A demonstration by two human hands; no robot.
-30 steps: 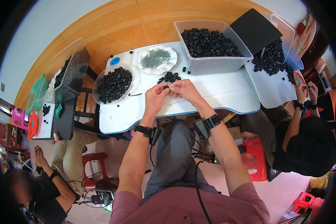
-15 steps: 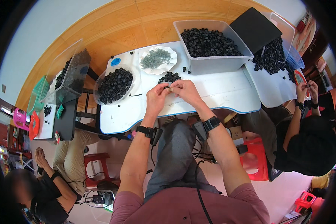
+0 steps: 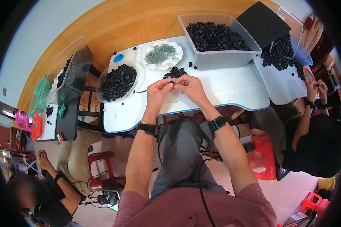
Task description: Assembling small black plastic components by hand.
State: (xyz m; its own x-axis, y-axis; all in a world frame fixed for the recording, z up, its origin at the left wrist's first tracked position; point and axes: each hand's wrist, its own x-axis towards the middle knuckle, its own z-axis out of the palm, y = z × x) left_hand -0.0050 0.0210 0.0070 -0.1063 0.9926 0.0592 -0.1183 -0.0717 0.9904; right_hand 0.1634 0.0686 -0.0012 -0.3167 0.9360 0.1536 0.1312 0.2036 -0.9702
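My left hand [image 3: 157, 94] is closed in a pinch on a small round black plastic part [image 3: 171, 82], above the near side of the white table. The fingertips of my right hand [image 3: 191, 87] meet it from the right, also pinched; what they hold, if anything, is too small to make out. Just beyond my fingers lies a small pile of similar black parts [image 3: 175, 72]. Farther off, a white scalloped plate [image 3: 175, 64] bears a heap of thin grey-green pieces [image 3: 161, 53].
A round clear tub [image 3: 99, 89] of black parts stands at left, a large clear bin [image 3: 227, 60] of them at the back right. Another heap [image 3: 278, 56] lies farther right. One co-worker's hands [image 3: 317, 90] are at the right; another person [image 3: 45, 196] sits at lower left. Red stools [image 3: 264, 159] stand below.
The whole view has shifted slightly, so the table sits a little higher and farther right. My hands stay together in a pinch, with only small finger movement around the black part.
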